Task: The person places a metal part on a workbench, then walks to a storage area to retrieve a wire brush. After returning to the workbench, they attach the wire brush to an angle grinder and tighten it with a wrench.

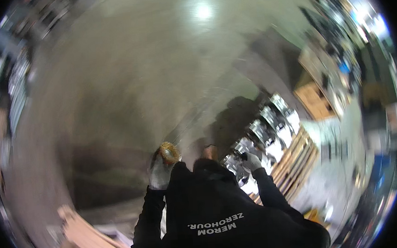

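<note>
My left hand (159, 176), in a pale work glove, is low in the middle of the view, closed on a round golden-brown thing (168, 153) with a ring shape and a pale centre. Blur hides its exact kind. Over on the right, my right hand (252, 162), also gloved, rests at the near end of a row of shiny metal parts (261, 134). Its dark fingertips touch or lie just over the nearest part (233, 164); whether they grip it cannot be made out.
Under and beside the metal parts lies a wooden pallet (299, 162). A wooden crate (315, 100) stands farther right. Long pinkish-brown boards (93, 239) lie at the lower left. A brown shoe tip (210, 152) shows on the grey floor (123, 60). Blurred shelving lines both sides.
</note>
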`<state>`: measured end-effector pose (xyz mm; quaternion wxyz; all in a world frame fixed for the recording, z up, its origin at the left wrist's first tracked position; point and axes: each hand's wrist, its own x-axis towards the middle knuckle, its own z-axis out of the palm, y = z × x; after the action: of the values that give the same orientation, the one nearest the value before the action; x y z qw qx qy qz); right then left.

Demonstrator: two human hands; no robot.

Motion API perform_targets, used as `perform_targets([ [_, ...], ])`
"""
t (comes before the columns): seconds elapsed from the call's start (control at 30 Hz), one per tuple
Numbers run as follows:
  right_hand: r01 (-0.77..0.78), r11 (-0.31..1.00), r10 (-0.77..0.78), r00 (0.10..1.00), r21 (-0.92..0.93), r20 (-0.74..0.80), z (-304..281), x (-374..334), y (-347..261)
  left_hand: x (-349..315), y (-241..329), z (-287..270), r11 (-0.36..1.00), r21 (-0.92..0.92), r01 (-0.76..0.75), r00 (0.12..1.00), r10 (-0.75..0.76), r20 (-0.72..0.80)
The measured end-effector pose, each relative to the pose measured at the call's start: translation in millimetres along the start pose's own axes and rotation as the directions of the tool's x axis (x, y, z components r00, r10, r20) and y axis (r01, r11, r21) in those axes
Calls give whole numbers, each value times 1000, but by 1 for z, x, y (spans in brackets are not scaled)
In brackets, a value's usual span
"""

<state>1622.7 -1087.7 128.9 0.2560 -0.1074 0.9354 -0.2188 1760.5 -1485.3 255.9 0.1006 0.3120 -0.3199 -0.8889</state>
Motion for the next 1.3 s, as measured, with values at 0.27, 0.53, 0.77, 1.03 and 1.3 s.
perform_targets([
  [0.27, -347, 854, 468, 838, 388, -281, -62, 43, -64, 224, 72, 129, 862, 324, 389, 836, -478, 269],
  [0.53, -290, 698, 599, 737, 654, -312, -146, 255, -65, 400, 15, 301, 788, 403, 466, 778, -582, 237],
  [0.77, 33, 286, 429, 889, 958, -158, -333, 410, -66, 534, -32, 465, 702, 451, 551, 628, -705, 330],
  [1.03, 81, 52, 504, 858, 995, -96, -492, 546, 51, 704, -155, 686, 478, 626, 616, 309, -878, 367],
  [1.3, 323, -125, 908, 418, 938, -23, -575, 611, 214, 770, -313, 969, 348, 935, 67, -19, -937, 350],
])
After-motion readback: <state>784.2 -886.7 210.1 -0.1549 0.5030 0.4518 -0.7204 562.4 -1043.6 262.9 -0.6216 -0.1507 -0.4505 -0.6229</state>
